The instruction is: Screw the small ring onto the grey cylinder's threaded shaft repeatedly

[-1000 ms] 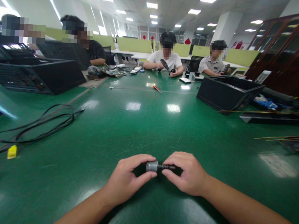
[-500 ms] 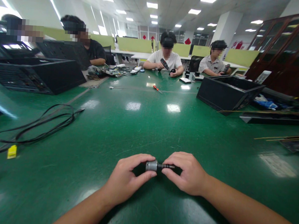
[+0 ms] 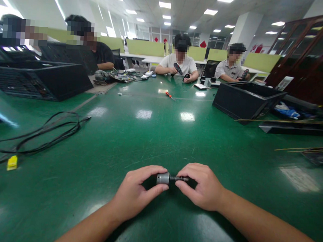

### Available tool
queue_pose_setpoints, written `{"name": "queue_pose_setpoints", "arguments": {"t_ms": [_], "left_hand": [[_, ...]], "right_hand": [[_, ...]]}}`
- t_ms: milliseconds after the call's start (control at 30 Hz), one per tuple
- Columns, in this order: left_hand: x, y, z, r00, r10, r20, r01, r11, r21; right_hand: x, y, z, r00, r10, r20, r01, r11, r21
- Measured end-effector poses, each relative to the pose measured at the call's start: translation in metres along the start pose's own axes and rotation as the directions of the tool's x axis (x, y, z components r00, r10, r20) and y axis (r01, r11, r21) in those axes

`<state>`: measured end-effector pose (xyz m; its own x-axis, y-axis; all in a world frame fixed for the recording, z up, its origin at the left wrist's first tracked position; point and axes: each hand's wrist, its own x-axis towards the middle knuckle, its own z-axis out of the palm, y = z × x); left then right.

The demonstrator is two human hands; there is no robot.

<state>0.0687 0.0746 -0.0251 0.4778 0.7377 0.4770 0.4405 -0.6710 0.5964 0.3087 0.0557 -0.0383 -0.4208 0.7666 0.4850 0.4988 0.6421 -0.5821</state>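
A small metal part [image 3: 166, 178] lies crosswise just above the green table [image 3: 160, 135], near its front edge: a silver cylinder on the left with a thin dark threaded shaft sticking out to the right. My left hand [image 3: 135, 194] pinches the silver cylinder between thumb and fingers. My right hand [image 3: 201, 187] is closed on the dark shaft end. Both forearms reach in from the bottom of the view.
A coiled black cable [image 3: 40, 133] with a yellow tag [image 3: 12, 162] lies at the left. Black computer cases stand at the left [image 3: 40, 79] and right [image 3: 245, 98]. A red screwdriver [image 3: 169, 96] lies mid-table. Several people sit at the far end, working with tools.
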Motion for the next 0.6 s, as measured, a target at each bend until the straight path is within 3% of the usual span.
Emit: {"name": "queue_pose_setpoints", "arguments": {"t_ms": [600], "left_hand": [[-0.0003,-0.0018,-0.0004,1.000,-0.021,-0.012,0.021,1.000,0.007]], "right_hand": [[0.0002,0.0000,-0.0016,1.000,0.006,-0.015,-0.006,1.000,0.011]]}}
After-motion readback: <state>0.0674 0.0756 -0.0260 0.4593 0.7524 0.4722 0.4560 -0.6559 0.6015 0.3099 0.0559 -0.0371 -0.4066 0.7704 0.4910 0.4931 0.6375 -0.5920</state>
